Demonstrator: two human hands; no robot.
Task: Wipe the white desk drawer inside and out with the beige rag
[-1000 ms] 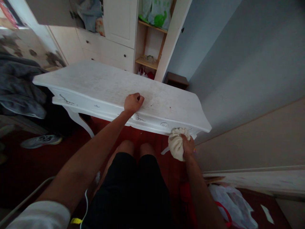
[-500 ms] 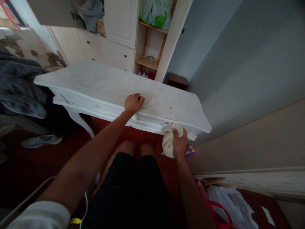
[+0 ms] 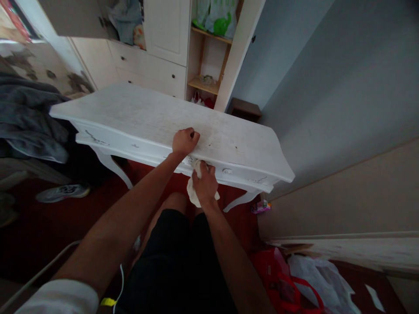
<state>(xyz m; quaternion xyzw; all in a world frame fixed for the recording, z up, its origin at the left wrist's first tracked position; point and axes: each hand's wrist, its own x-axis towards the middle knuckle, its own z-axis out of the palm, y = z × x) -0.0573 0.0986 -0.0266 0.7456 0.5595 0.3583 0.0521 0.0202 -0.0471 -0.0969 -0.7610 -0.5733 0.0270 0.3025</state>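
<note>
A white dressing table (image 3: 137, 109) with curved legs and carved drawer fronts stands before me, its top marked with brownish smudges. On its front edge rests my left hand (image 3: 185, 141), curled into a fist with nothing visible in it. My right hand (image 3: 205, 182) grips a cream cloth (image 3: 194, 194) and presses it against the middle of the drawer front, just below the left hand. The cloth hangs down in folds under the fingers. To the right of it, a carved drawer knob (image 3: 227, 171) shows on the front.
Behind the table stands a white wardrobe (image 3: 165, 32) with its doors open. A grey garment (image 3: 29, 113) is heaped at left above a shoe (image 3: 63, 193). On the right floor lie a pink packet (image 3: 261, 206), a red bag (image 3: 270, 270) and a white plastic bag (image 3: 322, 279).
My right hand has moved left with the cloth, from the right end of the drawer front to its middle. The left fist stays at the same spot on the table.
</note>
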